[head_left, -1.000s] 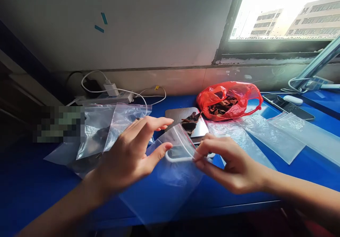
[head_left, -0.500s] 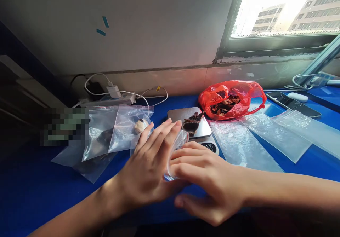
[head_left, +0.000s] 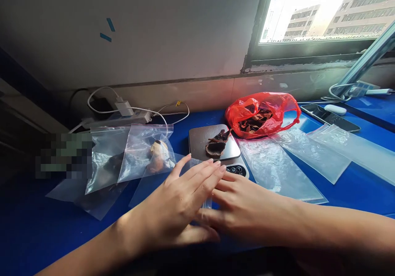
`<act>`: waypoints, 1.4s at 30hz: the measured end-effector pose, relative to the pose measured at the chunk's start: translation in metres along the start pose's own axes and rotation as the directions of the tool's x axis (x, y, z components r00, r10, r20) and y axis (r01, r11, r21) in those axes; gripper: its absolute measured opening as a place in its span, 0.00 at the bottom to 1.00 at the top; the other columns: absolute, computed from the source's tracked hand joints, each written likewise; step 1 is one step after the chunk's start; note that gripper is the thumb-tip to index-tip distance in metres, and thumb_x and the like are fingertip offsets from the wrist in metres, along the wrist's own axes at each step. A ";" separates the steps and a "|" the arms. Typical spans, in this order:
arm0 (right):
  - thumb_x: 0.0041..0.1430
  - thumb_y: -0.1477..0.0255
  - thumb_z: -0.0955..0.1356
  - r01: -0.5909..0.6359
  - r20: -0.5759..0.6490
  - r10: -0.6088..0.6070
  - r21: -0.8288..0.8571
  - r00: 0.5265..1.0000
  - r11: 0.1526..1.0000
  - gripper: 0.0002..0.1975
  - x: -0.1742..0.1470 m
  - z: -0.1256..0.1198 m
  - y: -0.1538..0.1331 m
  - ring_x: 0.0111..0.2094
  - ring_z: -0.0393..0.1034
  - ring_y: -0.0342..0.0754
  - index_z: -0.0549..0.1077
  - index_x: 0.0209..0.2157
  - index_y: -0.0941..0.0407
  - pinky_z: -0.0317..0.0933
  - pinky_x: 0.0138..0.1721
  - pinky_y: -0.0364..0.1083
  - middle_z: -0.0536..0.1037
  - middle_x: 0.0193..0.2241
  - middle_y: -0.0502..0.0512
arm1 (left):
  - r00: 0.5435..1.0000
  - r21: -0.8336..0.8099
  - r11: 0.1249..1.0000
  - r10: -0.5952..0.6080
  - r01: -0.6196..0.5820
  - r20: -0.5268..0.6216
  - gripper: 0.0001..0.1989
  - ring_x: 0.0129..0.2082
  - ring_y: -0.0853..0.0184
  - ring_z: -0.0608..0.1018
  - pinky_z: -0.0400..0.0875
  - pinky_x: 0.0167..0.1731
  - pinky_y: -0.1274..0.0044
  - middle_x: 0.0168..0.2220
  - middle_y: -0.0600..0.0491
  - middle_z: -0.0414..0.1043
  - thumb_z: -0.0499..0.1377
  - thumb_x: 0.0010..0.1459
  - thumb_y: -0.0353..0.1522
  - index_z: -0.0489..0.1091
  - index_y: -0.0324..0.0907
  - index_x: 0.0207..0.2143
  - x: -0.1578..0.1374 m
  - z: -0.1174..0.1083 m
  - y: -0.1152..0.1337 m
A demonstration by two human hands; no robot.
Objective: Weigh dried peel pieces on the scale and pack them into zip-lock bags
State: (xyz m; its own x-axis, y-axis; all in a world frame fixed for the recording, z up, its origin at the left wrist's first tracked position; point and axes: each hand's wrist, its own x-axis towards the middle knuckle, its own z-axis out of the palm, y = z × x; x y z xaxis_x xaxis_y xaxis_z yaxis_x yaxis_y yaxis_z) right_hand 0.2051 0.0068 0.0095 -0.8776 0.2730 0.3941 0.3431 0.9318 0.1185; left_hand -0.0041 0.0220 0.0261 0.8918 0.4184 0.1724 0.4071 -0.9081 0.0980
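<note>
My left hand (head_left: 182, 202) stretches across the front of my right hand (head_left: 243, 206), its fingertips over the right knuckles. Between them is a clear zip-lock bag (head_left: 207, 203), pressed by both hands; only a strip of it shows, and most of the right fingertips are hidden. Just beyond the hands stands a kitchen scale (head_left: 197, 142) with a metal plate. A dark brown, curled dried piece (head_left: 217, 144) lies on the plate. Left of the scale, a clear bag (head_left: 134, 156) holds a pale, rounded piece (head_left: 159, 149).
A red plastic bag (head_left: 286, 107) with brown dried pieces sits behind the scale. Flat clear bags (head_left: 286, 175) lie to the right, near a phone (head_left: 342, 121). At the left are another filled bag (head_left: 103, 160) and a power strip (head_left: 140, 115) with cables.
My hands have come closer together, the left sliding over the right. The bag between them has sunk lower and is more hidden. The view has shifted slightly right.
</note>
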 end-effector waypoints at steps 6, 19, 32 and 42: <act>0.69 0.65 0.62 -0.037 0.046 0.032 0.105 0.998 0.994 0.17 -0.005 -0.005 -0.002 0.51 0.70 0.54 0.71 0.56 0.50 0.56 0.61 0.59 0.77 0.48 0.58 | 1.000 -0.058 0.998 -0.006 0.007 0.011 0.58 0.66 0.39 0.62 0.59 0.61 0.46 0.66 0.29 0.57 0.71 0.45 0.51 0.46 0.39 0.69 -0.003 -0.003 -0.002; 0.64 0.69 0.64 0.094 -0.197 -0.060 0.170 0.979 0.981 0.09 -0.001 -0.021 0.017 0.40 0.71 0.48 0.77 0.36 0.55 0.63 0.53 0.52 0.78 0.33 0.55 | 0.985 -0.155 0.985 -0.101 0.079 -0.141 0.48 0.56 0.50 0.74 0.67 0.58 0.59 0.59 0.42 0.68 0.69 0.51 0.47 0.47 0.49 0.67 -0.008 -0.021 -0.008; 0.63 0.70 0.66 -0.693 -0.087 0.688 -0.153 0.720 0.705 0.07 -0.007 0.007 0.064 0.34 0.76 0.50 0.77 0.36 0.56 0.59 0.33 0.46 0.82 0.33 0.57 | 0.973 -0.156 0.973 -0.193 0.173 -0.129 0.46 0.54 0.54 0.75 0.70 0.56 0.63 0.60 0.44 0.67 0.68 0.54 0.43 0.48 0.50 0.68 -0.013 -0.012 -0.037; 0.63 0.78 0.65 -0.579 -0.045 0.577 -0.055 0.815 0.814 0.13 -0.006 0.008 0.062 0.39 0.72 0.50 0.75 0.47 0.57 0.62 0.38 0.46 0.79 0.37 0.57 | 0.977 -0.102 0.981 -0.177 0.165 -0.119 0.41 0.55 0.54 0.74 0.69 0.56 0.62 0.59 0.44 0.68 0.66 0.56 0.41 0.50 0.49 0.67 -0.012 -0.013 -0.036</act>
State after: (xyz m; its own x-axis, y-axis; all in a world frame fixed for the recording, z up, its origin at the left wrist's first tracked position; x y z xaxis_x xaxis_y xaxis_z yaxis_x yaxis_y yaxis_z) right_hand 0.2289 0.0654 0.0068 -0.5028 0.7497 0.4303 0.8055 0.5870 -0.0815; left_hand -0.0318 0.0503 0.0334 0.7755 0.5715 0.2682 0.5264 -0.8199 0.2250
